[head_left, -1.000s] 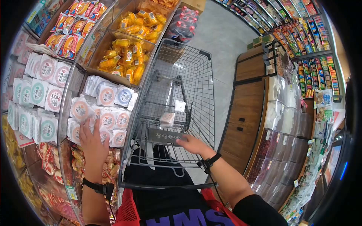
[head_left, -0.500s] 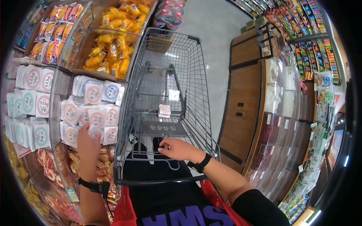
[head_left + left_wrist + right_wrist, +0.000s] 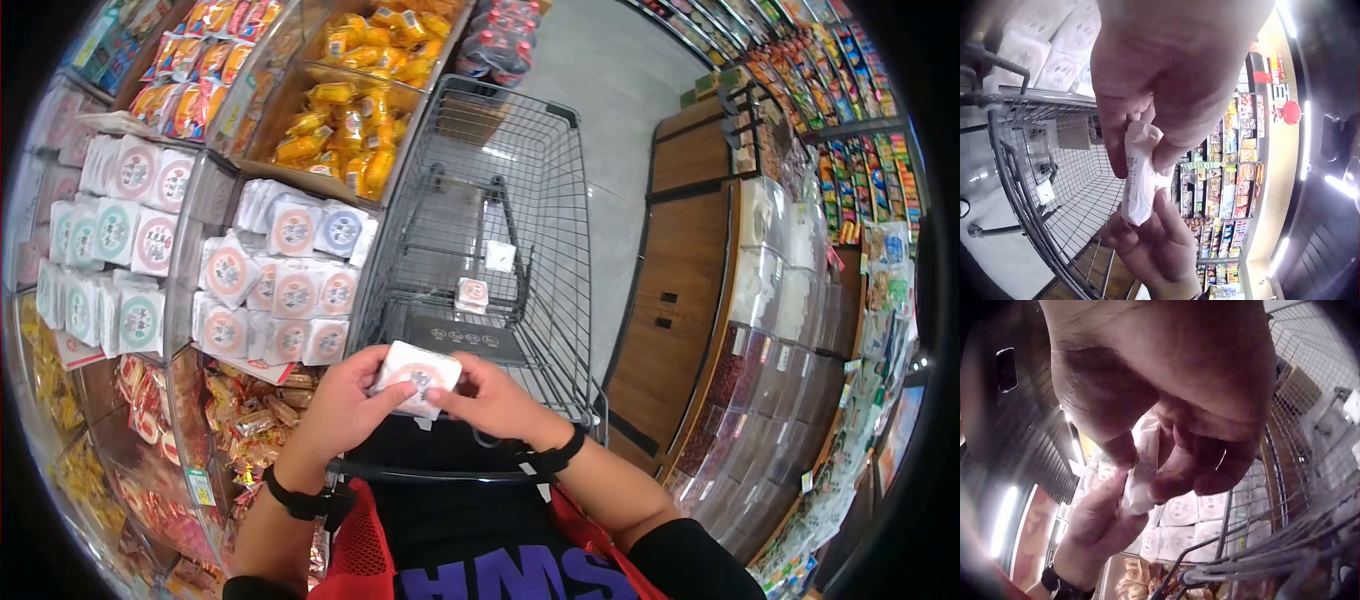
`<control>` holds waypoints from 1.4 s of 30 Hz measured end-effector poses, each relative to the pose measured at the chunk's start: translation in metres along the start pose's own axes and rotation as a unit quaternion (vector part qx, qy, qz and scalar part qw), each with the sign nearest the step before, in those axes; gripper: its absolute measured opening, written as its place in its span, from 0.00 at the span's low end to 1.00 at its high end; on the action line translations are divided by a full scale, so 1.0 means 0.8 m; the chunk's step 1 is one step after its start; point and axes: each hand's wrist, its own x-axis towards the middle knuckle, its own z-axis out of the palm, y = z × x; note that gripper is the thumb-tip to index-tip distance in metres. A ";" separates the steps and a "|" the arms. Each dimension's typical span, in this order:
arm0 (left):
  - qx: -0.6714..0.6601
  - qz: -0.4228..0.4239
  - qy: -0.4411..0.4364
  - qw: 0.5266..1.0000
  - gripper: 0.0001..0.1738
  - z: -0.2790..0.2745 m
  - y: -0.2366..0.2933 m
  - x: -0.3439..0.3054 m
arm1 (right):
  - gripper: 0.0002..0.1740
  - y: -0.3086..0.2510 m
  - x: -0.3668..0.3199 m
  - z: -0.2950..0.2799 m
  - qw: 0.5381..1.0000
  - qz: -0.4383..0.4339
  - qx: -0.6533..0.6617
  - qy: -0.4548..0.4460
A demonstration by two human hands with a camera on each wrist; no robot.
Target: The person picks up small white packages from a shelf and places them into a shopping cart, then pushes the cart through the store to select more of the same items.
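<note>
Both hands hold one white paper-wrapped snack packet [image 3: 420, 372] with an orange round print, over the near end of the shopping cart [image 3: 578, 240]. My left hand [image 3: 345, 405] grips its left side, thumb on the printed face. From the right, my right hand [image 3: 495, 400] pinches the other side. In the left wrist view the packet [image 3: 1141, 178] shows edge-on between the fingers, with folded wrapper ends. A similar packet [image 3: 471, 295] and a small white packet [image 3: 499, 256] lie in the cart, beyond a dark grey panel [image 3: 450, 335] with round logos.
Left of the cart, a bin of matching packets [image 3: 295, 230] adjoins another with green and pink prints [image 3: 115, 235]. Yellow-wrapped snacks [image 3: 345, 130] fill boxes behind. Bottled drinks [image 3: 500, 50] stand at the far end. A wooden cabinet [image 3: 685, 270] and clear bins [image 3: 755, 290] line the right.
My left hand has left the packet bin and come over the cart with a packet. My right hand has moved up from the cart's near end and now holds it too.
</note>
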 end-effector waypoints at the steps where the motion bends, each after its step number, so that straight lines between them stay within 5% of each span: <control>1: -0.008 -0.005 -0.005 1.000 0.22 -0.003 -0.003 0.002 | 0.21 -0.001 0.001 -0.005 1.000 -0.014 0.012 -0.009; 10: -0.029 -0.029 0.010 0.999 0.30 -0.011 0.007 0.000 | 0.16 0.012 0.009 -0.002 0.998 -0.038 0.041 0.025; 11: 0.035 0.003 0.092 0.995 0.32 -0.022 0.004 0.004 | 0.16 0.013 0.010 -0.005 0.997 -0.033 0.038 0.049; 14: 0.298 0.115 0.303 0.898 0.36 -0.082 -0.019 0.025 | 0.19 0.021 0.022 -0.037 0.993 0.017 0.026 0.118; 16: 0.540 0.202 0.385 0.721 0.38 -0.127 -0.036 0.033 | 0.25 0.024 0.023 -0.060 0.982 0.100 0.018 0.161; 22: 0.565 0.124 0.335 0.744 0.44 -0.149 -0.050 0.042 | 0.29 0.076 -0.008 -0.099 0.963 0.157 -0.158 0.153; 25: 0.626 0.035 0.386 0.676 0.40 -0.122 -0.039 0.048 | 0.27 0.093 -0.024 -0.097 0.954 0.132 -0.226 0.148; 28: 0.584 -0.008 0.349 0.733 0.33 -0.131 -0.045 0.054 | 0.22 0.095 -0.031 -0.088 0.955 0.102 -0.238 0.148; 31: 0.608 0.036 0.303 0.732 0.25 -0.110 -0.028 0.041 | 0.20 0.086 -0.031 -0.072 0.969 0.054 -0.197 0.139; 34: 0.433 0.091 0.196 0.875 0.22 -0.069 -0.007 0.031 | 0.20 0.050 -0.027 -0.035 0.983 -0.026 -0.097 0.155; 35: 0.276 0.052 0.147 0.948 0.20 -0.056 -0.029 0.028 | 0.21 0.048 -0.024 -0.025 0.987 -0.046 -0.040 0.150; 37: 0.172 0.009 0.015 0.985 0.22 -0.021 -0.010 0.018 | 0.23 0.043 -0.012 -0.010 0.985 -0.090 0.074 0.130; 39: 0.168 0.066 0.057 0.982 0.24 -0.006 0.002 0.015 | 0.28 0.054 0.004 -0.033 0.987 0.000 0.010 0.161; 42: 0.471 0.176 0.262 0.824 0.35 -0.069 -0.005 0.026 | 0.43 0.049 0.006 -0.050 0.965 0.055 -0.061 0.248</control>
